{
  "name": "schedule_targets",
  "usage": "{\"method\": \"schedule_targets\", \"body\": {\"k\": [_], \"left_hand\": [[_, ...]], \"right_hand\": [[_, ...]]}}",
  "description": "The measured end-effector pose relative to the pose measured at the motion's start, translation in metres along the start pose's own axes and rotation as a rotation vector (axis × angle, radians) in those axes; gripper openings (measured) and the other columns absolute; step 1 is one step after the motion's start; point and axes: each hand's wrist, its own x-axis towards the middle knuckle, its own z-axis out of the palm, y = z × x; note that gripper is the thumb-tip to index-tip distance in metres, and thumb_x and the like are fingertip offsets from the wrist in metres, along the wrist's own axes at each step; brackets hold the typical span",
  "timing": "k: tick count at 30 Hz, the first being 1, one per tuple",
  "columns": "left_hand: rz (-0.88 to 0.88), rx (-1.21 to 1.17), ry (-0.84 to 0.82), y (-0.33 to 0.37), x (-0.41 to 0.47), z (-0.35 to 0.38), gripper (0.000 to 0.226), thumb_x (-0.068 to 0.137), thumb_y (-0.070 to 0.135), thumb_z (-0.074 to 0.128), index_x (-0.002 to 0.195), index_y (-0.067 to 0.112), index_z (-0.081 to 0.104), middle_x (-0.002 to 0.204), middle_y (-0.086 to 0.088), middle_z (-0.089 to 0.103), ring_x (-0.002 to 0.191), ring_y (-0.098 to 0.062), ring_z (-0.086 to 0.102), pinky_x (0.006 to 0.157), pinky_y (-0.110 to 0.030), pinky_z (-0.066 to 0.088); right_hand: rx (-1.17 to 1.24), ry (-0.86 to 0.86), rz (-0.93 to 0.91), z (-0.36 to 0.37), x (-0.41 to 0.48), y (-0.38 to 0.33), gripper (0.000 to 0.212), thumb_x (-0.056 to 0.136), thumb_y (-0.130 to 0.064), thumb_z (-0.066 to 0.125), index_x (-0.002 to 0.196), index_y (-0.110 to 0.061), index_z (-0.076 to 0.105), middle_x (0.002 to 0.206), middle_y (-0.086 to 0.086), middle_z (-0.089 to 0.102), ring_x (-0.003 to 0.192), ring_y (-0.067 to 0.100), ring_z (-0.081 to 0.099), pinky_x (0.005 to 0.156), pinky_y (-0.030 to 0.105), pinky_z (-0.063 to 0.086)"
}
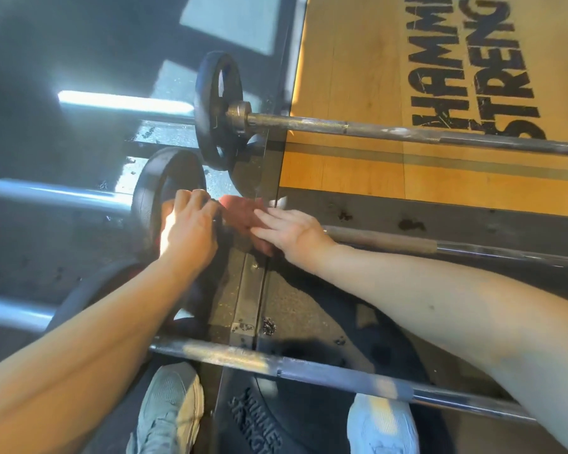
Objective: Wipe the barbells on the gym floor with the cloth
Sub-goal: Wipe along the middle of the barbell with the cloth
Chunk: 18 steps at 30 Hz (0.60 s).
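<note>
Leaning over three barbells lying parallel on the dark floor, one black plate showing on each. Curling left hand over the middle plate, fingers bent. Laying right hand flat, fingers straight, on one red cloth draped over the middle bar beside that plate.

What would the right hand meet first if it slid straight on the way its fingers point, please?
Probably the left hand, which grips the weight plate just beyond the red cloth; depth is unclear.
</note>
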Motion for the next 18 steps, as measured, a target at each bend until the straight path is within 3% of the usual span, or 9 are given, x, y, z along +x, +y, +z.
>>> {"method": "schedule_targets", "body": {"k": [5, 9, 12, 15, 18], "left_hand": [[-0.054, 0.085, -0.053, 0.008, -0.001, -0.007, 0.036, 0.090, 0.022, 0.067, 0.123, 0.009, 0.066, 0.133, -0.013, 0.056, 0.124, -0.035, 0.040, 0.106, -0.053, 0.041], [-0.087, 0.191, -0.075, 0.022, -0.010, -0.023, 0.039, 0.092, 0.035, 0.062, 0.126, 0.018, 0.064, 0.133, -0.006, 0.057, 0.124, -0.031, 0.043, 0.103, -0.048, 0.041], [-0.043, 0.171, -0.129, 0.047, -0.012, -0.039, 0.037, 0.094, 0.040, 0.057, 0.127, 0.024, 0.063, 0.132, -0.001, 0.056, 0.124, -0.027, 0.042, 0.103, -0.046, 0.039], [0.031, -0.083, -0.231, 0.085, -0.012, -0.053, 0.036, 0.095, 0.043, 0.062, 0.127, 0.028, 0.062, 0.130, 0.002, 0.058, 0.122, -0.024, 0.045, 0.104, -0.046, 0.041], [0.067, -0.546, -0.313, 0.123, -0.016, -0.076, 0.065, 0.085, 0.041, 0.078, 0.143, 0.028, 0.053, 0.141, 0.003, 0.055, 0.126, -0.019, 0.051, 0.108, -0.040, 0.045]], "right_hand": [[-0.095, -0.024, 0.022, -0.044, -0.079, 0.037, 0.056, 0.067, 0.013, 0.081, 0.116, -0.013, 0.076, 0.135, 0.015, 0.066, 0.123, 0.037, 0.064, 0.095, 0.050, 0.056], [-0.153, -0.104, 0.129, -0.080, -0.120, 0.044, 0.060, 0.058, 0.014, 0.088, 0.111, -0.013, 0.079, 0.127, 0.015, 0.070, 0.114, 0.037, 0.069, 0.083, 0.054, 0.061], [-0.009, -0.136, 0.318, -0.113, -0.120, 0.037, 0.055, 0.072, 0.011, 0.082, 0.120, -0.016, 0.076, 0.128, 0.012, 0.070, 0.119, 0.034, 0.067, 0.093, 0.054, 0.058], [0.255, -0.170, 0.570, -0.156, -0.109, 0.021, 0.046, 0.096, -0.008, 0.068, 0.138, -0.026, 0.064, 0.139, -0.002, 0.063, 0.128, 0.019, 0.056, 0.111, 0.040, 0.046], [0.488, -0.148, 0.695, -0.204, -0.088, 0.001, 0.040, 0.094, -0.018, 0.073, 0.131, -0.029, 0.061, 0.122, -0.007, 0.069, 0.111, 0.011, 0.063, 0.098, 0.029, 0.050]]}}
